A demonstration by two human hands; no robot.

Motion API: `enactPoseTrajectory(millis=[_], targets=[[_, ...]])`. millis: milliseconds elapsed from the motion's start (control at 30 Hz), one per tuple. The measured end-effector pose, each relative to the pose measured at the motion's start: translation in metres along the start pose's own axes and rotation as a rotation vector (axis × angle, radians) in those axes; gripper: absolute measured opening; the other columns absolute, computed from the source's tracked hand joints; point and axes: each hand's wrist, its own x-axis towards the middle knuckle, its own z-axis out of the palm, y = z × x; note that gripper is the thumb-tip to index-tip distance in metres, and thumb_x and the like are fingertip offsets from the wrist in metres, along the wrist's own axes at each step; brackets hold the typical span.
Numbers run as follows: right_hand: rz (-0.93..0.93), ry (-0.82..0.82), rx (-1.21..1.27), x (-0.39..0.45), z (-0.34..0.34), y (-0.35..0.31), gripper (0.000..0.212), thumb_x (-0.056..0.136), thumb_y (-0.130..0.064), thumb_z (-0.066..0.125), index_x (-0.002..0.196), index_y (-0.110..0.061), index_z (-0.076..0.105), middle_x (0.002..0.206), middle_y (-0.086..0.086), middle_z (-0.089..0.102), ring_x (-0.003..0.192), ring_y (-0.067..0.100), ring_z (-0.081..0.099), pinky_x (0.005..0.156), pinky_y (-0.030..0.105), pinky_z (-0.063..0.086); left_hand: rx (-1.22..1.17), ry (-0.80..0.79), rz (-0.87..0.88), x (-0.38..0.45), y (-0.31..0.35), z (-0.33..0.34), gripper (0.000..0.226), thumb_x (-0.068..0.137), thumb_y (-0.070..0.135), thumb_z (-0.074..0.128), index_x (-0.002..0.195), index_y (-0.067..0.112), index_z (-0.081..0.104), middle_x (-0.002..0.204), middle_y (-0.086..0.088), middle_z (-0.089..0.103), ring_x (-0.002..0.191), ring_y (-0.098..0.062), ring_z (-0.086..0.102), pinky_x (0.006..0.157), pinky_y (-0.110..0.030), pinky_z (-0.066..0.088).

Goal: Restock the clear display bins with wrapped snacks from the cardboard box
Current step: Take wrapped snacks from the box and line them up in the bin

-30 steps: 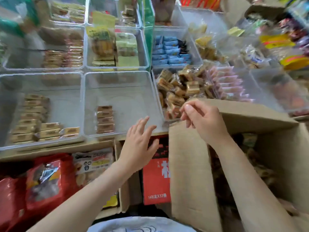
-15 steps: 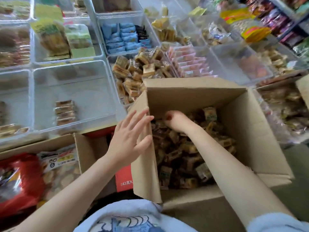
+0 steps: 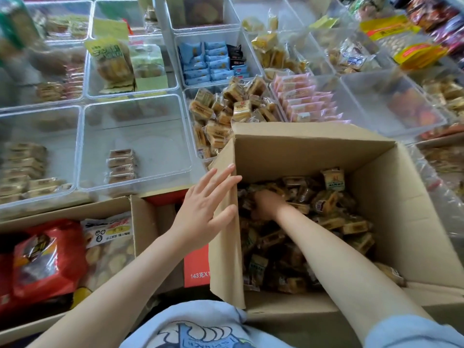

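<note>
The cardboard box (image 3: 313,146) sits at four o'clock in the head view, heaped with small wrapped snacks (image 3: 331,179). The left hand (image 3: 203,209) presses flat, fingers straight, against the box's left flap. The right hand (image 3: 268,203) is buried in the heap; whether it grips anything I cannot tell. The packets look light, crinkly and slippery, their cakes probably crushable, so a loose handful suits the half-full bin (image 3: 193,136) at twelve o'clock.

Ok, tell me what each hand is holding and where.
The left hand holds nothing; its flat fingers press the cardboard box wall. The right hand is buried among the wrapped snacks; its hold cannot be told.
</note>
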Motion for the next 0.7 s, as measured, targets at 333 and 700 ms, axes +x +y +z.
enactPoseTrajectory(millis=[333, 700], targets=[[0.137, 0.384, 1.528, -0.075, -0.081, -0.013, 0.032, 0.098, -0.029, 0.039, 0.094, -0.009, 0.063, 0.084, 0.01, 0.066, 0.068, 0.02, 0.059, 0.052, 0.026, 0.044, -0.075, -0.044, 0.011, 0.003, 0.0, -0.01, 0.059, 0.092, 0.06, 0.035, 0.15, 0.05, 0.03, 0.161, 0.035, 0.009, 0.149, 0.009, 0.0, 0.122, -0.041, 0.014], [-0.241, 0.357, 1.301, -0.054, -0.14, -0.168, 0.039, 0.102, -0.049, 0.047, 0.105, -0.018, 0.07, 0.089, 0.004, 0.071, 0.086, 0.02, 0.064, 0.066, 0.028, 0.049, -0.036, 0.172, -0.356, -0.002, -0.129, -0.092, 0.057, 0.097, 0.031, 0.061, 0.15, 0.025, 0.041, 0.164, 0.005, 0.024, 0.149, -0.018, 0.023, 0.121, -0.042, 0.023]])
